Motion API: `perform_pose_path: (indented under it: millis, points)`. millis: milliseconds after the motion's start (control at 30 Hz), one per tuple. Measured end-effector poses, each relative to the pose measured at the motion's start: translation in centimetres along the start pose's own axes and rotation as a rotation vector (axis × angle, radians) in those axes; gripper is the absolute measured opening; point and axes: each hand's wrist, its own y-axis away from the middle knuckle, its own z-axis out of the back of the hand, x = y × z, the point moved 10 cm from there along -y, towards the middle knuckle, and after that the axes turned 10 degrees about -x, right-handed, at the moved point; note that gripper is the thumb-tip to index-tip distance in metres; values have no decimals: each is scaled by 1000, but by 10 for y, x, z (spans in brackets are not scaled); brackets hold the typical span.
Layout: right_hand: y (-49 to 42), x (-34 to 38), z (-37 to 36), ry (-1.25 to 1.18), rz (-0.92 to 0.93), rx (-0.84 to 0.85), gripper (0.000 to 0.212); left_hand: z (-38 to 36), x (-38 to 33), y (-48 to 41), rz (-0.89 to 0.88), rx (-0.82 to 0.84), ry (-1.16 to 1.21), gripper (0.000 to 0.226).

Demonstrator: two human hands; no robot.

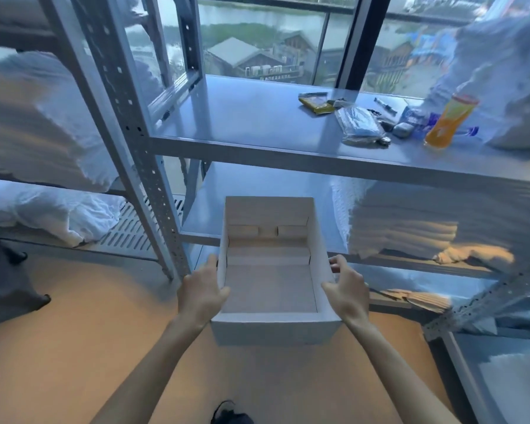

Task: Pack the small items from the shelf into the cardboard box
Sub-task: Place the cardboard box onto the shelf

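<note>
Cardboard box: empty, side walls clasped by left hand and right hand; small items all on shelf, none yet packed.

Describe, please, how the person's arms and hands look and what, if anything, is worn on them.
The left hand and right hand are bare: no gloves, rings or watch show. The left forearm and right forearm are bare too, with no sleeve in view down to the picture's lower edge.
</note>
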Motion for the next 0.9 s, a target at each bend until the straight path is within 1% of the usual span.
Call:
perform_pose_path:
  millis: [67,233,367,500,633,767,900]
  points:
    - [-6,20,12,-18,7,-39,31,26,-4,-13,-29,-56,13,34]
    - [-33,75,26,-43,40,-106,31,77,-8,-61,-109,-179,17,30]
    - [-58,115,21,-38,40,-148,33,99,-2,-108,-127,-187,37,30]
    - [-81,136,16,-55,11,-186,33,113,-5,-152,-186,-230,54,29]
    - [-104,144,18,-48,-43,-204,31,112,-16,-184,-223,-189,48,31]
    - [-131,150,27,-30,-83,-192,28,112,-35,-212,-251,-137,77,24]
    - [-152,159,42,-43,-79,-179,28,127,-50,-233,-267,-109,11,23]
